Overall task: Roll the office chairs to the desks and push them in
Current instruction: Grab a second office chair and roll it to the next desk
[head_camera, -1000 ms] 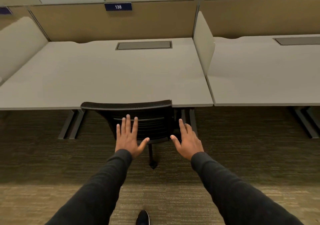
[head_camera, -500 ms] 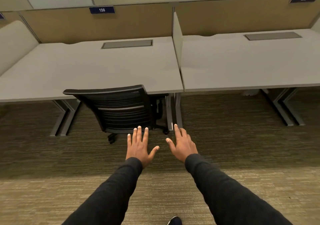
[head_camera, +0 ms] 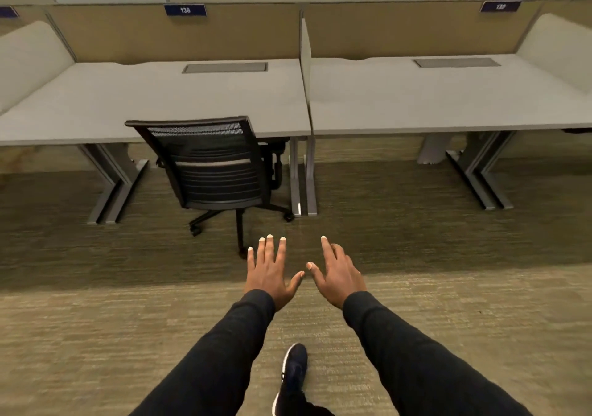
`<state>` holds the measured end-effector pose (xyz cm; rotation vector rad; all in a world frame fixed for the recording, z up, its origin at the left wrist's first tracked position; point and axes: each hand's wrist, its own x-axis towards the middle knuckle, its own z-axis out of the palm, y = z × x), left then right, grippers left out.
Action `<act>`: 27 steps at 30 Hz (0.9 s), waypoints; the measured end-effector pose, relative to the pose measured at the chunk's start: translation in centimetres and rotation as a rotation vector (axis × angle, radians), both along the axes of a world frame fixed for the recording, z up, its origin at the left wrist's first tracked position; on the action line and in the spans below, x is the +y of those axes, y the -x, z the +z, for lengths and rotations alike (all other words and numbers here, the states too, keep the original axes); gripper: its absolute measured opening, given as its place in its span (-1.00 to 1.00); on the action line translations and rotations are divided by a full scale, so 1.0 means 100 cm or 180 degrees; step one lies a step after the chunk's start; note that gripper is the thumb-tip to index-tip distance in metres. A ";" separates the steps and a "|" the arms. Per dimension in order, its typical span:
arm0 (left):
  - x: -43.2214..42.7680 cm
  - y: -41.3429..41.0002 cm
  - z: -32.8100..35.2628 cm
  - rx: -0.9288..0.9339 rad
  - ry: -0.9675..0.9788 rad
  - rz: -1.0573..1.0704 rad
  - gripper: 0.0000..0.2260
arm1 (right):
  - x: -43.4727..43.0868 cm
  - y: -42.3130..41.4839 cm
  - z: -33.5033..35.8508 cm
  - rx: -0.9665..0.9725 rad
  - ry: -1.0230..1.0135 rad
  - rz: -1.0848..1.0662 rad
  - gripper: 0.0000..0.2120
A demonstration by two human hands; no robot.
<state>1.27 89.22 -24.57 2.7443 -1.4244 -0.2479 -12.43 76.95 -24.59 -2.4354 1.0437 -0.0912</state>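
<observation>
Left grip (head_camera: 270, 274) and right grip (head_camera: 339, 276) hover open-fingered, clear of mesh-backed chair (head_camera: 217, 172)

Office chair (head_camera: 217, 165) tucked under the left desk (head_camera: 96, 108) near its right end, right desk (head_camera: 448, 101) alongside beyond an upright divider (head_camera: 306, 56), left hand (head_camera: 270, 274) and right hand (head_camera: 338, 274) side by side before the chair, clear of it, a shoe (head_camera: 293, 370) on the carpet (head_camera: 96, 335) below them.

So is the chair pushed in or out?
In: the office chair has its backrest at the desk edge, seat hidden underneath.
</observation>
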 end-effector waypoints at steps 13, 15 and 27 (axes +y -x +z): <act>0.023 0.224 -0.003 0.0047 -0.0085 -0.0157 -0.17 | 0.034 0.228 0.020 -0.0322 -0.0027 -0.0174 -0.28; 0.009 0.256 0.000 0.0115 -0.0026 -0.0158 -0.17 | 0.023 0.264 0.022 -0.0365 -0.0007 -0.0212 -0.29; -0.114 0.554 -0.009 0.0399 0.0109 -0.0517 -0.18 | -0.071 0.589 0.024 0.0155 0.0093 -0.0501 -0.28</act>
